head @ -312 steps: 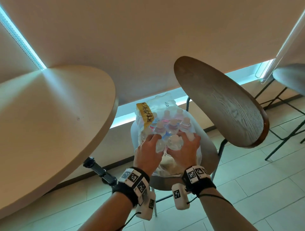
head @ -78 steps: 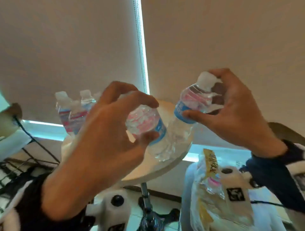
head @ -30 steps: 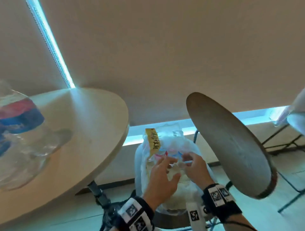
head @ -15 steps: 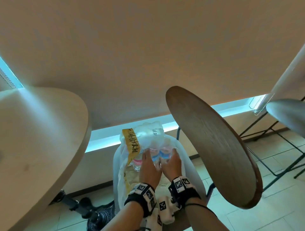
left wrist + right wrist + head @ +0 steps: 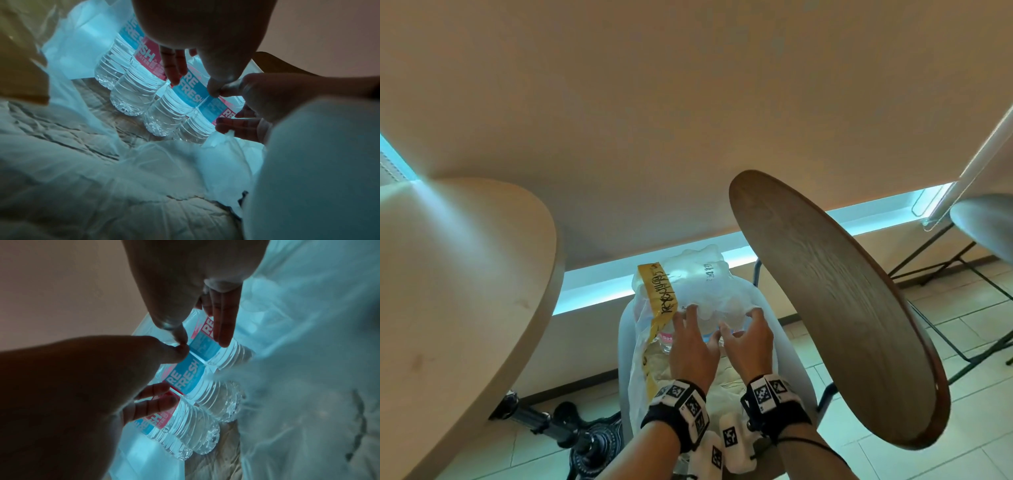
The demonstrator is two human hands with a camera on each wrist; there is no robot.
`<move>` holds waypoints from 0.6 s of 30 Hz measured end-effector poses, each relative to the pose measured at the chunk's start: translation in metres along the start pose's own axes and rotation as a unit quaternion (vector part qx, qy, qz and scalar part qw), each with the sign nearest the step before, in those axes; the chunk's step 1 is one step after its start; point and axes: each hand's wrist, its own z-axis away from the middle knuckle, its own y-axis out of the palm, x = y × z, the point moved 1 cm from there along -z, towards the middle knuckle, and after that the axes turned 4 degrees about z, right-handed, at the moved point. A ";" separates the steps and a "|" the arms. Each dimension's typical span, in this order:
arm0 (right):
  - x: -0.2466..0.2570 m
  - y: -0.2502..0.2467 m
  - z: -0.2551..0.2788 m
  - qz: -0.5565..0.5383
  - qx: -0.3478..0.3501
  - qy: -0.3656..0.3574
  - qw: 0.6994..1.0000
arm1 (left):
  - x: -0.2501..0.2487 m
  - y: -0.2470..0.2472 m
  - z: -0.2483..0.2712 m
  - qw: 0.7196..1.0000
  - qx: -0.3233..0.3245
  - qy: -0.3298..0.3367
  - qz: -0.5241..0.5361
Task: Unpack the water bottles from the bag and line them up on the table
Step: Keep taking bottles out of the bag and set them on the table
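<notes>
Compared with half a second earlier, both hands have sunk deeper into the bag (image 5: 709,291), and its loose upper film now drapes over the bottle tops that showed before. The round table (image 5: 465,291), at far left, shows no bottles in the part in view. The bag sits on a chair seat (image 5: 796,377) between the table and a tilted dark wooden chair back (image 5: 835,308), just off the table's right edge. Inside it, water bottles (image 5: 135,92) stand packed side by side, labels touching. Left hand (image 5: 693,349): fingers (image 5: 174,68) extended down between two bottles, thumb against a label; not yet closed round any bottle. Right hand (image 5: 748,342): fingers (image 5: 223,324) straight along a bottle's label (image 5: 205,344), likewise no full grip. The two thumbs meet above the middle bottle (image 5: 185,378). Likely hazards: the slack film may catch a cap during lifting; tightly packed neighbours may topple or be dragged out; thin ribbed walls may buckle under a hard squeeze.
</notes>
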 end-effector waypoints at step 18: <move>0.007 -0.065 0.061 0.120 0.064 -0.188 0.973 | -0.009 -0.057 0.049 0.988 0.012 0.112 0.103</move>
